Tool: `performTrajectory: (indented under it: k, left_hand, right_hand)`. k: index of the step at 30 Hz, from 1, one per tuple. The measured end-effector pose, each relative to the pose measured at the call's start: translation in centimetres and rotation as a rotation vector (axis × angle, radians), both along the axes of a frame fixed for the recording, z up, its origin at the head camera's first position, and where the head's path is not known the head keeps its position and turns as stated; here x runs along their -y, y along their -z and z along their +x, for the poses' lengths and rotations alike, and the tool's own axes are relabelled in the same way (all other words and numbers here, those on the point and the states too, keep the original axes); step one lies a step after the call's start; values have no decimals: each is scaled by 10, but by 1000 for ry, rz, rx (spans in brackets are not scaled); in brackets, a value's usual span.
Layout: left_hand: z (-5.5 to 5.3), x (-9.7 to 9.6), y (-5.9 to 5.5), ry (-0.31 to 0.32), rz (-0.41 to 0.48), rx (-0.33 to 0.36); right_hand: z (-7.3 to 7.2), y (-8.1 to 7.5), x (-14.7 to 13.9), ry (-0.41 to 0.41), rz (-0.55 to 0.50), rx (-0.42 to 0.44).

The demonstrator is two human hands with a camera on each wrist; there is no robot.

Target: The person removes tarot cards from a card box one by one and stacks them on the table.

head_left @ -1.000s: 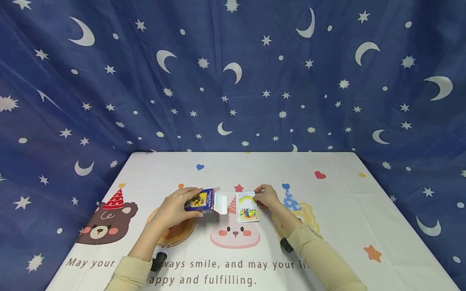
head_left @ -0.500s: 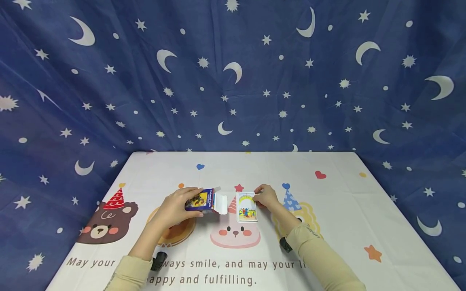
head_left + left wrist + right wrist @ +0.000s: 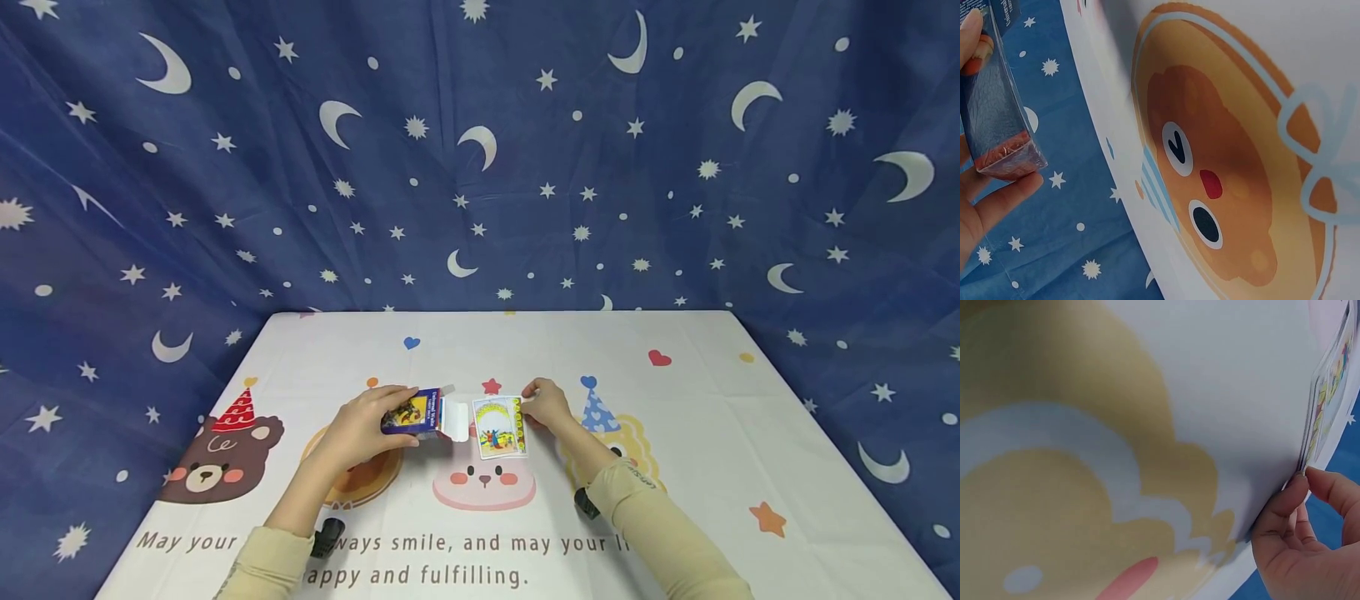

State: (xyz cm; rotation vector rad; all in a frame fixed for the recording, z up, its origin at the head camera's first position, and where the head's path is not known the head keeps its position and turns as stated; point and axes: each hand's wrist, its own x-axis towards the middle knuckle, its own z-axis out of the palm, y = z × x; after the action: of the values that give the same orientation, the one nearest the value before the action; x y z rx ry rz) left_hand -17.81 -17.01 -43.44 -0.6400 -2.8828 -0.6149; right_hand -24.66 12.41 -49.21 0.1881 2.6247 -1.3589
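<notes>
My left hand [image 3: 363,429] grips a dark blue tarot card box [image 3: 408,414], thumb and fingers on opposite sides. The box's white flap [image 3: 455,421] stands open toward the right. In the left wrist view the box [image 3: 997,112] has a glossy clear wrap and a red end. Right of the flap is a small stack of tarot cards [image 3: 492,429], face up and slightly fanned. A second card's edge [image 3: 519,425] shows from under the top one. My right hand [image 3: 547,406] pinches the cards near their upper right corner; the right wrist view shows thumb and forefinger on their edges.
A white tablecloth [image 3: 645,542] printed with cartoon animals and lettering covers the table. Behind its far edge hangs a dark blue curtain [image 3: 420,233] with moons and stars. A black device [image 3: 327,537] sits at the left wrist, another [image 3: 587,502] at the right.
The top card has shifted left and tilted, uncovering a strip of the card beneath on the right. Earlier the cards were squared together. The left hand and box stay put.
</notes>
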Motion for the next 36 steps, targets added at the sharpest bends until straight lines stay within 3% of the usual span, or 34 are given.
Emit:
performTrajectory:
  k: [9, 16, 21, 27, 30, 36]
  left_hand:
    - [-2, 1, 1, 9, -2, -28]
    - [-3, 3, 1, 5, 5, -47]
    - [-2, 4, -1, -10, 6, -24]
    - [-3, 6, -1, -15, 0, -10]
    - [-4, 6, -1, -13, -5, -13]
    - [-4, 5, -1, -12, -7, -20]
  right_hand:
    - [2, -5, 7, -44, 173, -7]
    - [0, -6, 9, -75, 199, -85]
    - [-5, -5, 15, -259, 281, -189]
    - [-12, -7, 28, -497, 415, -233]
    - [-15, -8, 34, -551, 455, -226]
    - [-21, -10, 43, -570, 513, -189]
